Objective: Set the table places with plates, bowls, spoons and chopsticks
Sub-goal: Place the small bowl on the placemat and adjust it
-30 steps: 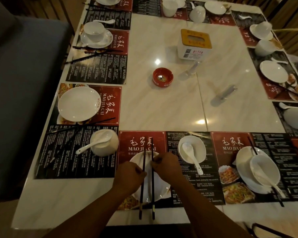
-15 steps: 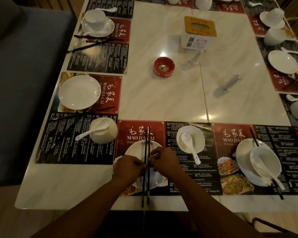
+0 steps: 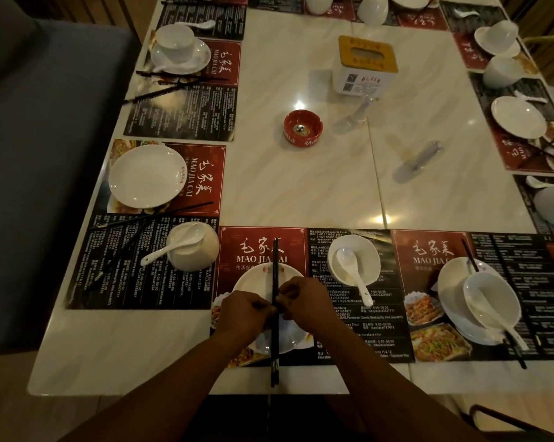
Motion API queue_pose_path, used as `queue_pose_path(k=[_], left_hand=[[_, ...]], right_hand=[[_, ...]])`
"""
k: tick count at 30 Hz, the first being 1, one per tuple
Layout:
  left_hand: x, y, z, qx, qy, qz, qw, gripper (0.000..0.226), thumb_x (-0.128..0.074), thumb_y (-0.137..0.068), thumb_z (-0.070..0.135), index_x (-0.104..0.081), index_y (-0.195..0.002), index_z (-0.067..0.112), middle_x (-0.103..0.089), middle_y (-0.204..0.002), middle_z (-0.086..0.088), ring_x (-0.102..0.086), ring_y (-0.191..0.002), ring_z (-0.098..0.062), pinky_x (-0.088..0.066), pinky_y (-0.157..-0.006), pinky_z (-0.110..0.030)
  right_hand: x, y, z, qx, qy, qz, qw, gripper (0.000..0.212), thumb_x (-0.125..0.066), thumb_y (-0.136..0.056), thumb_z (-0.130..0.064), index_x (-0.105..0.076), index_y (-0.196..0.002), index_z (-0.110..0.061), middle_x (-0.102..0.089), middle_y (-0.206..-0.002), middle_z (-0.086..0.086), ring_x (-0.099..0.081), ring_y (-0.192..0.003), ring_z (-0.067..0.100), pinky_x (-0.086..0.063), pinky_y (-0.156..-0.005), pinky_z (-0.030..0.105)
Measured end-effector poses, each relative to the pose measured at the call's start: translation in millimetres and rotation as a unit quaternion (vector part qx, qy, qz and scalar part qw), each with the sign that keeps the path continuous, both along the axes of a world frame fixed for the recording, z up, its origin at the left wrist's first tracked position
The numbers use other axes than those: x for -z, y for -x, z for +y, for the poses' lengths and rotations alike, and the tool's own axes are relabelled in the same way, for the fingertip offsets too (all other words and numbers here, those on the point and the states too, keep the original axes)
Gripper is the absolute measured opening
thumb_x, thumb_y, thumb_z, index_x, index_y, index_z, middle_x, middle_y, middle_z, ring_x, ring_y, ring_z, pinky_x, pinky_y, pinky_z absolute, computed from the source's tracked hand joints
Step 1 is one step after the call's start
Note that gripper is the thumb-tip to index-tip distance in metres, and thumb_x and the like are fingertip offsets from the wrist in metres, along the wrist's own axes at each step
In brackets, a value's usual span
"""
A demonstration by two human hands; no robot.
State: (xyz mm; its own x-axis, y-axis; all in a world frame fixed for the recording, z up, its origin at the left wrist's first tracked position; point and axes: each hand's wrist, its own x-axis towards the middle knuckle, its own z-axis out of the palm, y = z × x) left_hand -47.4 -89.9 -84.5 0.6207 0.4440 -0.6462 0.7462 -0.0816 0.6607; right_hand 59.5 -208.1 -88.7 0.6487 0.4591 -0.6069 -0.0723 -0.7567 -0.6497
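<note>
Pinching from both sides, left hand (image 3: 243, 311) and right hand (image 3: 307, 303) press the 2 black chopsticks (image 3: 274, 266) together at mid-length, across the near plate (image 3: 251, 277). They look light, stiff and slick, so mid-shaft seems the best hold. Fingertips are hidden, and the near ends fade into darkness past the edge of the table (image 3: 125, 346).

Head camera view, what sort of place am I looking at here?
Probably a Chinese restaurant: menu placemats printed MAO JIA CAI ring the table, set with white plates, bowls and spoons, with a tissue box and red ashtray in the middle.
</note>
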Motion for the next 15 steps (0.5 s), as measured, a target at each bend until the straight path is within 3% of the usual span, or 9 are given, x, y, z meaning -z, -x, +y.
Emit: queue_pose_path(k=[3,10,12,15], left_hand=[[1,0,1,0.006,0.004,0.0,1.0,0.006,-0.077,-0.083,0.02,-0.081,-0.08,0.016,-0.075,-0.071,-0.002,-0.073,-0.068,-0.013,-0.062,-0.074,-0.032],[1,0,4,0.019,0.008,-0.008,1.0,0.005,-0.078,-0.083,0.021,-0.081,-0.081,0.018,-0.075,-0.072,0.0,-0.073,-0.067,-0.011,-0.062,-0.075,-0.034],[-3,0,9,0.025,-0.001,-0.012,1.0,0.008,-0.077,-0.084,0.023,-0.08,-0.079,0.018,-0.075,-0.069,0.0,-0.072,-0.064,-0.011,-0.062,-0.074,-0.034],[-9,6,26,0.023,-0.062,-0.026,0.997,0.009,-0.075,-0.086,0.027,-0.076,-0.091,0.019,-0.074,-0.079,0.005,-0.071,-0.062,-0.008,-0.062,-0.07,-0.031]], right_hand=[[1,0,0,0.002,0.005,0.004,1.0,0.02,-0.075,-0.086,-0.013,-0.07,-0.105,-0.012,-0.074,-0.089,0.003,-0.074,-0.072,0.013,-0.063,-0.067,0.032],[-3,2,1,0.007,0.008,-0.004,1.0,0.021,-0.075,-0.086,-0.016,-0.07,-0.106,-0.012,-0.073,-0.087,0.001,-0.073,-0.071,0.011,-0.063,-0.067,0.032],[-7,1,-1,0.002,0.011,-0.026,1.0,0.021,-0.074,-0.088,-0.022,-0.069,-0.106,-0.014,-0.073,-0.089,0.0,-0.072,-0.071,0.009,-0.063,-0.069,0.03],[-16,-3,-15,-0.01,0.036,-0.101,0.994,0.016,-0.071,-0.09,-0.026,-0.068,-0.105,-0.02,-0.072,-0.092,-0.006,-0.068,-0.076,0.004,-0.057,-0.071,0.02]])
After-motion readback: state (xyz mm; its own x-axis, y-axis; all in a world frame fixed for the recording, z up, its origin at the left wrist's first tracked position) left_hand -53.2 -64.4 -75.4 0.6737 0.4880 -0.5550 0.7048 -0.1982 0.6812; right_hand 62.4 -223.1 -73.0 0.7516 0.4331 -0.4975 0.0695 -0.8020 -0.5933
